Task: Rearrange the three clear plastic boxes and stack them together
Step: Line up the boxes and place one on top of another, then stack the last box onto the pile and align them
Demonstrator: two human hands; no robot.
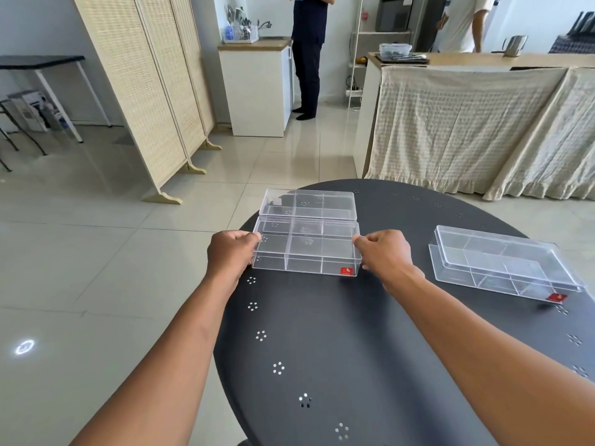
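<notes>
a: how far along is the stacking?

b: barely started. the left hand [232, 252] and right hand [383, 252] each pinch an end of the near box [306, 252] at the dark table [354, 349] edge. the far box [308, 203] sits just behind it, maybe touching. the third box [505, 262] lies well apart on the right. nothing is stacked yet.

The three boxes [306, 249] are clear, glossy plastic with smooth walls. The dark worktop [370, 333] looks matt, pierced with small holes. The floor [80, 252] is shiny tile.
</notes>
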